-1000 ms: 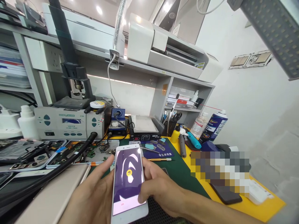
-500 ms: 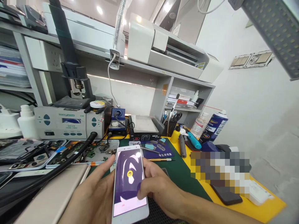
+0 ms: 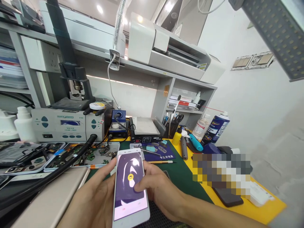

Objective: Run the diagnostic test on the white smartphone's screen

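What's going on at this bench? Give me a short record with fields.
Place: cluttered repair bench with a green mat
Left hand: holds a white phone from below
Right hand: thumb on the lit screen
Behind the phone: opened phones, heating plate, blue spray can
At right: dark phone on yellow surface

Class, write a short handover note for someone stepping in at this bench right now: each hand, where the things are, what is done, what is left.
Left hand: cradles the white phone from below, above the green mat.
Right hand: thumb on the lit screen, just below the yellow icon.
Done: phone is powered on, display shows a picture.
Left: whatever screen checks remain; cannot tell which.
Nearby: opened phones at left, tweezers on the mat.
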Available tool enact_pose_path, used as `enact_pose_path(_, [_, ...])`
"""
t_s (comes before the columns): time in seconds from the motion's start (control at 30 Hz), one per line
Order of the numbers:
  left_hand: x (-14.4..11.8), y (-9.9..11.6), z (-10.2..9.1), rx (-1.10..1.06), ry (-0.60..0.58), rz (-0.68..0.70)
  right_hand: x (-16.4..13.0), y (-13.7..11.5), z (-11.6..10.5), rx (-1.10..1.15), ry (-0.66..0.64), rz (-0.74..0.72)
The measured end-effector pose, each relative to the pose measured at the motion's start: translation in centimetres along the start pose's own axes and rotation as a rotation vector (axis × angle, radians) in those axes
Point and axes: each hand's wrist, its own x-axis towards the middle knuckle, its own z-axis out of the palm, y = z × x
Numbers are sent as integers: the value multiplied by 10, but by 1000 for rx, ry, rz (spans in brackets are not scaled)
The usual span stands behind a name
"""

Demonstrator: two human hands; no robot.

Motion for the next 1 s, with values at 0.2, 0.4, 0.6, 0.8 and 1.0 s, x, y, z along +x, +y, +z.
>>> enact_pose_path(0.2, [5,-3,-3,-10,-8,-4,-1,-1,1,-3,19,16])
enact_pose_path(0.4, [1,-2,2,1,29,-11,0,1,0,15,29,9])
enact_pose_path(0.6, [-4,2,8,-6,35,-14,1,0,-1,-10,5,4])
enact_pose_path(0.8, [-3,3,7,-12,-14,-6,0,-1,2,-18,32,20])
enact_pose_path(1.0, [6,-4,-2,-31,-107,42,1,3,-1,6,18,9])
